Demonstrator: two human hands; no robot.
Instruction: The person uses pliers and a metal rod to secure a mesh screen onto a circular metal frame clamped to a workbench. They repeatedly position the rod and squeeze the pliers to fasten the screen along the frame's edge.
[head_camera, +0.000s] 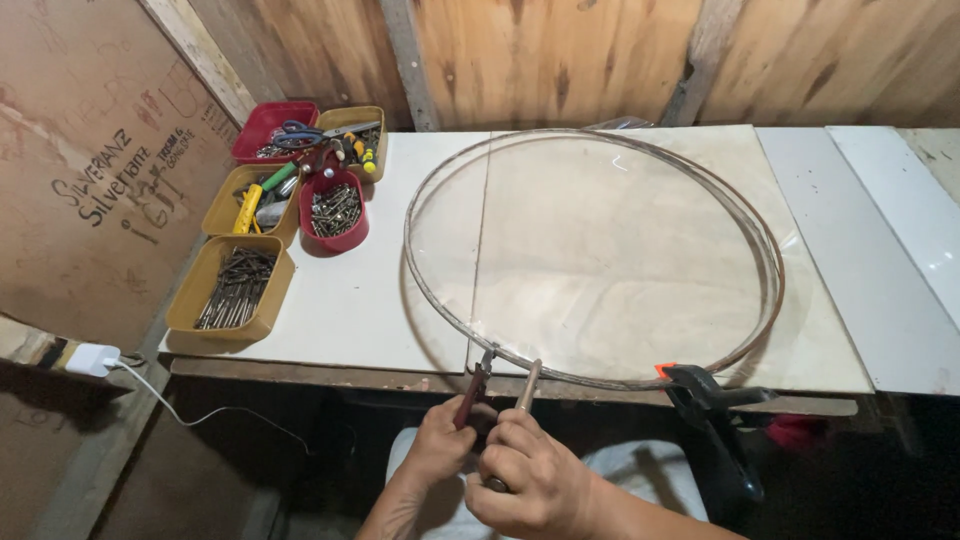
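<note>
Hoop (593, 256) of thin metal wire, large and round, is laid flat on the desk (350, 300), its near arc overhanging the front edge. Red-handled pliers (474, 385) are gripped in the left hand (440, 445), jaws set on the hoop's near rim. A wooden-handled tool (526, 387) is clasped in the right hand (535, 480); its tip meets the rim just beside the pliers, though the tip itself is too small to make out. A black clamp with orange tip (705, 395) is fixed at the desk edge, its lower part lost in shadow. Trays of nails and tools (285, 190) are grouped at the far left
</note>
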